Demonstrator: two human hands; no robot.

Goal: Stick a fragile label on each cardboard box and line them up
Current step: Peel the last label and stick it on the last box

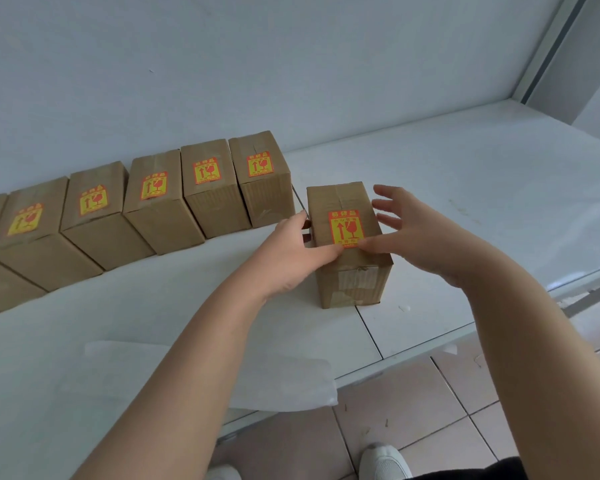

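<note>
A brown cardboard box (352, 271) stands alone on the white table, with a red and yellow fragile label (347, 227) on its top. My left hand (291, 251) wraps the box's left side, its thumb pressing the label's lower edge. My right hand (416, 233) has its fingers spread above the box's right edge, and its thumb touches the label's lower right corner. To the left, a row of several labelled boxes (201, 188) stands side by side along the wall, ending at the rightmost box (260, 174) just left of the lone box.
A white sheet of label backing (278, 379) lies at the table's front edge (413, 355). The table surface (465, 174) stretches to the right of the lone box. Tiled floor and my white shoe (383, 460) show below.
</note>
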